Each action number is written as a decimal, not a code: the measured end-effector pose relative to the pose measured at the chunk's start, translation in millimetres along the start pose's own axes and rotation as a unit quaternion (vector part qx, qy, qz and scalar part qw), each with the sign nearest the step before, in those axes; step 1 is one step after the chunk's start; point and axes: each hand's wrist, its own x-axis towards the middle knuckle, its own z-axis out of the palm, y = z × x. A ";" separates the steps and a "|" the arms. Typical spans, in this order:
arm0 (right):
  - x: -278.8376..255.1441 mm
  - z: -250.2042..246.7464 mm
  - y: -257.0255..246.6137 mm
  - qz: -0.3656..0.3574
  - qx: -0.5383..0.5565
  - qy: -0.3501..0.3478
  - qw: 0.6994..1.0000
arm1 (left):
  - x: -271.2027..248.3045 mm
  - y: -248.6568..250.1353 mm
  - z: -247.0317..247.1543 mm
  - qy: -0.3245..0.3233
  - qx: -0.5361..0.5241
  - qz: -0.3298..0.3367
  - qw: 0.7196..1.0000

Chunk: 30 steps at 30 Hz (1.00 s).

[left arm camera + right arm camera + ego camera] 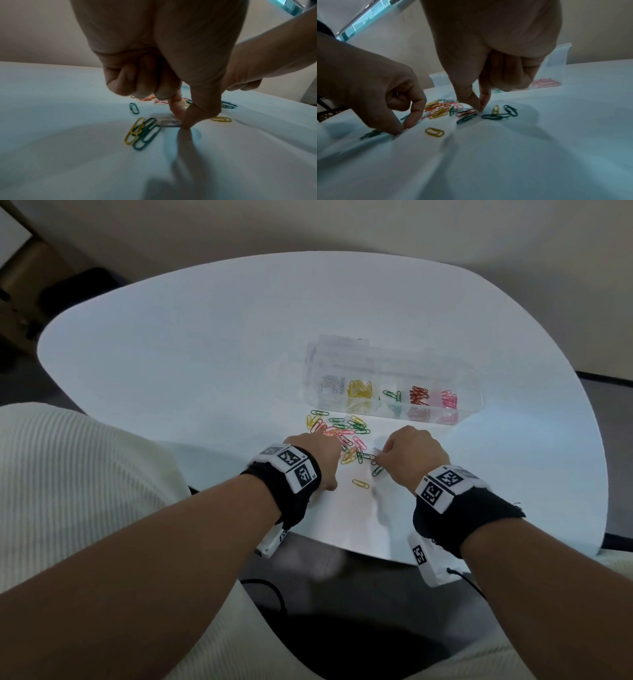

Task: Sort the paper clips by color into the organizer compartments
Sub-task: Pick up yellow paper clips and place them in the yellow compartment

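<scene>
Loose paper clips [342,436] in green, yellow, pink and red lie heaped on the white table in front of the clear organizer [394,361]. Its compartments hold silver [330,385], yellow [359,388], green [392,395], red [418,395] and pink clips [448,399]. My left hand [182,121] pinches one end of a silver clip [169,123] that lies flat on the table, beside green and yellow clips [142,133]. My right hand [480,107] has thumb and index tip pressed together on a clip at the pile's near right edge; its colour is unclear.
A single yellow clip [360,483] lies apart between my two hands, nearer to me. Green clips [498,115] sit just right of my right fingertips. The organizer's raised lid [556,63] stands behind the compartments. The table edge [342,546] runs close under my wrists.
</scene>
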 end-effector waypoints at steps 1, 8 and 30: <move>-0.1 0.2 -0.4 0.004 -0.001 -0.001 1.000 | 0.6 0.2 0.3 -0.003 0.001 0.002 1.000; -7.0 -6.9 -2.8 0.013 0.135 0.035 0.990 | -0.2 6.6 0.7 -0.010 -0.005 0.016 1.000; 31.3 -74.9 -96.4 0.039 0.684 -0.099 0.721 | 24.7 -37.0 -94.6 0.164 -0.680 -0.075 0.711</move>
